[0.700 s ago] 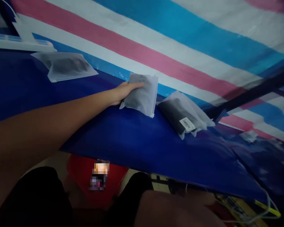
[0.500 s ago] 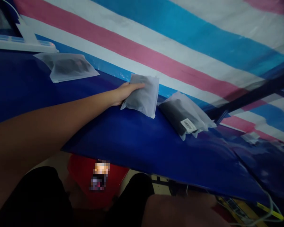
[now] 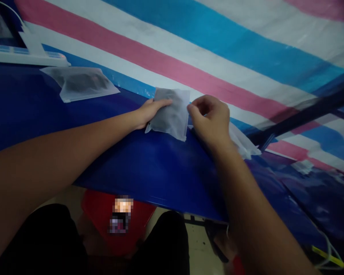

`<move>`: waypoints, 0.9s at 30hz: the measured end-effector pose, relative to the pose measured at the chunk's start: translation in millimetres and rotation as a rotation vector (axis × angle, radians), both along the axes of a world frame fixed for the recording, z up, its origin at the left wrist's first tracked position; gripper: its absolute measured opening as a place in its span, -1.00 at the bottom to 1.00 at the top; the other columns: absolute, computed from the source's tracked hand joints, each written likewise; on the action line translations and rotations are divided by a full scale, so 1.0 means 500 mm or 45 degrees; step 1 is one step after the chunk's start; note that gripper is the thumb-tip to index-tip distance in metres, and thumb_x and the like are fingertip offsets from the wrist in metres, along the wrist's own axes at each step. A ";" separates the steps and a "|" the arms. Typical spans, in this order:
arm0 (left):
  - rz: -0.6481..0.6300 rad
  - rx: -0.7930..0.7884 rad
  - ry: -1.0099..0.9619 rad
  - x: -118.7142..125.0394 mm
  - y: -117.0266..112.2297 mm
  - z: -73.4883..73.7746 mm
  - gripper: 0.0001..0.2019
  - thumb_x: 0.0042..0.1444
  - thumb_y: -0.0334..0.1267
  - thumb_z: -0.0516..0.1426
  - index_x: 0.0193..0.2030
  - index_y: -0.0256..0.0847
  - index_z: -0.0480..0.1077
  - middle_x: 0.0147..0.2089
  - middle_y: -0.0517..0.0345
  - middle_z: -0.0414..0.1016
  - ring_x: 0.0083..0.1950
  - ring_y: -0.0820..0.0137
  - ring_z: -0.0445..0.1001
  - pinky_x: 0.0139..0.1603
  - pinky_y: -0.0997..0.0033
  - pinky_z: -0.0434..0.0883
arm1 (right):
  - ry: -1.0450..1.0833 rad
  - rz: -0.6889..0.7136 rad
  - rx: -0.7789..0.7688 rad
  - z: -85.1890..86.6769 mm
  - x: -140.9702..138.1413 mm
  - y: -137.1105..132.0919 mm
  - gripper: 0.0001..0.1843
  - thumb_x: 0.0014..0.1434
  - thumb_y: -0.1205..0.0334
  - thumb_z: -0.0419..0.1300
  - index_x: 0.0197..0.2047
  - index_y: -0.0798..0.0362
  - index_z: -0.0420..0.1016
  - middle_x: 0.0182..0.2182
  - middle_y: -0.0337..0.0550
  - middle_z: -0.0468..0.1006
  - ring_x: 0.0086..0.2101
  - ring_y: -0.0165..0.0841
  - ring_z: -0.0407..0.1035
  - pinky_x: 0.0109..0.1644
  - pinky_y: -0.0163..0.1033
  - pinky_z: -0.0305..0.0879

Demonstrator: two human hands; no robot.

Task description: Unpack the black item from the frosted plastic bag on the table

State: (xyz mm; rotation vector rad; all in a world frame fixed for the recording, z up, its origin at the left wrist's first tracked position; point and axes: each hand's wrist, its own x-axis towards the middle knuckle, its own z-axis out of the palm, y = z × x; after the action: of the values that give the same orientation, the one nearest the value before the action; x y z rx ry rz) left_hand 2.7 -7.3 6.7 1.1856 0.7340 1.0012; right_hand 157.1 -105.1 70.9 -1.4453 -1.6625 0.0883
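A frosted zip bag (image 3: 172, 120) with something dark inside is held up over the blue table. My left hand (image 3: 151, 111) grips its left side, thumb lying across the front. At the bag's right edge, the thumb and index finger of my right hand (image 3: 210, 120) are pinched together; the exact contact is hard to make out. Behind my right wrist lies another frosted bag (image 3: 242, 143), mostly covered by the hand and forearm. A further frosted bag (image 3: 84, 82) with dark contents rests on the table to the left.
A white power strip (image 3: 31, 55) lies at the far left. Striped plastic sheeting (image 3: 149, 49) rises behind the blue table (image 3: 160, 168). Below the front edge, a red container (image 3: 103, 206) stands between my knees. A pale cable (image 3: 328, 244) loops at lower right.
My right hand has come up from below the table edge to the held bag's right edge, covering most of the bag behind it. The left hand has barely moved.
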 end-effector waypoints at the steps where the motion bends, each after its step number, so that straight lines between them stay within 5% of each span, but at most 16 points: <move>1: 0.003 -0.010 -0.065 -0.001 0.006 -0.004 -0.50 0.00 0.07 0.29 0.03 -0.13 0.49 0.00 0.05 0.65 0.04 0.11 0.58 -0.04 0.20 0.54 | 0.096 -0.142 0.072 -0.021 0.016 0.028 -0.81 0.14 0.11 0.31 -0.22 0.01 0.51 -0.34 -0.11 0.50 -0.29 -0.24 0.42 -0.32 -0.19 0.36; 3: 0.029 -0.020 -0.169 -0.003 0.017 -0.012 -0.47 -0.04 0.06 0.33 0.04 -0.15 0.47 0.05 -0.03 0.62 0.05 0.07 0.58 -0.06 0.16 0.55 | 0.324 -0.169 -0.122 -0.062 0.041 0.059 -0.66 0.11 0.02 0.34 -0.10 -0.01 0.48 -0.20 -0.04 0.55 -0.26 -0.20 0.46 -0.33 -0.15 0.42; 7: 0.053 0.011 -0.108 -0.001 0.018 -0.017 -0.44 -0.06 0.05 0.35 0.04 -0.16 0.42 0.11 -0.07 0.58 0.08 0.06 0.57 -0.08 0.20 0.56 | 0.728 0.154 -0.685 -0.111 0.041 0.055 -0.60 0.14 -0.14 0.30 -0.18 0.03 0.53 -0.27 0.02 0.60 -0.35 -0.18 0.50 -0.39 -0.11 0.47; 12: 0.082 0.102 -0.030 0.012 0.013 -0.019 -0.42 -0.02 0.09 0.32 0.08 -0.10 0.34 0.13 -0.05 0.54 0.13 0.11 0.52 0.02 0.23 0.50 | 0.737 0.229 -0.581 -0.126 0.023 0.054 -0.70 0.18 -0.08 0.28 -0.23 -0.02 0.48 -0.46 -0.16 0.52 -0.55 -0.32 0.39 -0.52 -0.17 0.40; 15: 0.243 0.239 0.071 0.006 0.022 -0.012 -0.39 0.09 0.09 0.26 0.20 -0.09 0.23 0.21 -0.06 0.46 0.24 0.11 0.44 0.16 0.16 0.41 | 0.642 0.184 -0.452 -0.121 0.040 0.064 -0.70 0.22 -0.11 0.22 -0.28 -0.04 0.42 -0.51 -0.22 0.44 -0.59 -0.35 0.31 -0.54 -0.18 0.36; 17: 0.456 0.511 0.246 -0.011 0.023 0.003 -0.39 0.16 0.03 0.21 0.28 -0.08 0.15 0.29 -0.07 0.36 0.33 0.12 0.33 0.29 0.13 0.30 | 0.479 0.127 -0.346 -0.110 0.055 0.065 -0.67 0.22 -0.14 0.20 -0.34 -0.05 0.39 -0.53 -0.23 0.38 -0.57 -0.37 0.26 -0.53 -0.23 0.28; 20: 0.646 1.267 0.553 -0.041 0.001 0.041 -0.46 0.28 -0.12 0.10 0.34 -0.22 0.14 0.39 -0.13 0.21 0.46 0.23 0.10 0.46 0.27 0.02 | 0.144 0.122 -0.231 -0.088 0.068 0.056 -0.60 0.24 -0.17 0.18 -0.41 -0.03 0.35 -0.53 -0.22 0.33 -0.51 -0.36 0.20 -0.50 -0.26 0.16; 24: 0.350 1.880 0.848 -0.044 -0.055 0.081 -0.58 0.27 -0.33 -0.02 0.25 -0.15 0.35 0.32 0.00 0.35 0.47 0.18 0.12 0.53 0.20 -0.27 | 0.080 0.484 -0.482 -0.063 0.061 0.034 -0.55 0.24 -0.26 0.16 -0.33 -0.02 0.46 -0.49 -0.24 0.38 -0.50 -0.40 0.18 -0.47 -0.28 0.09; 27: 0.093 1.933 1.062 -0.024 -0.080 0.088 -0.67 0.16 -0.37 0.01 -0.06 -0.15 0.55 -0.14 0.03 0.59 0.14 0.09 0.48 0.52 0.02 -0.30 | 0.010 0.641 -0.649 -0.056 0.051 0.024 -0.53 0.23 -0.26 0.18 -0.34 0.00 0.54 -0.52 -0.26 0.40 -0.53 -0.45 0.13 -0.46 -0.30 0.05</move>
State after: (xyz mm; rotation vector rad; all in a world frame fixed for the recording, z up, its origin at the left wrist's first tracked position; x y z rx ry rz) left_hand -9.4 -47.3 50.5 3.0230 0.5594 1.0804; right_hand 182.8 -93.2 42.9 -1.3323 -2.0568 0.8476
